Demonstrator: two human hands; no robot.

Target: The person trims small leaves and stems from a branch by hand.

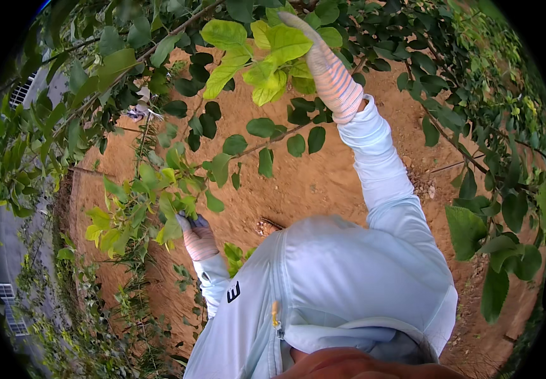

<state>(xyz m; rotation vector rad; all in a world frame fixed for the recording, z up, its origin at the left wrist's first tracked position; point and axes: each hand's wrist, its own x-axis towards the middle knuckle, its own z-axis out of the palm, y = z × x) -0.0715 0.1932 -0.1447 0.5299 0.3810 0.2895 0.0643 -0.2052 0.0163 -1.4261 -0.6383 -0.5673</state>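
My left hand (198, 237), in a striped knit glove with grey fingers, is at a leafy shoot (178, 208) left of my body; leaves hide part of its fingers, and its hold cannot be told. My right hand (322, 61), in a matching glove, reaches up beside a cluster of bright yellow-green leaves (268, 61). Its fingers look extended and close together, and leaves overlap the view around it. Whether it grips anything cannot be told. A thin leafy branch (273, 141) runs between the two hands, below the right glove.
Dark leafy branches (462, 147) hang at the right, and another long branch (126, 71) crosses the upper left. Bare reddish-brown soil (311, 189) lies beneath. A grey paved strip (12, 246) with white grates runs along the left. Low plants (135, 303) grow beside it.
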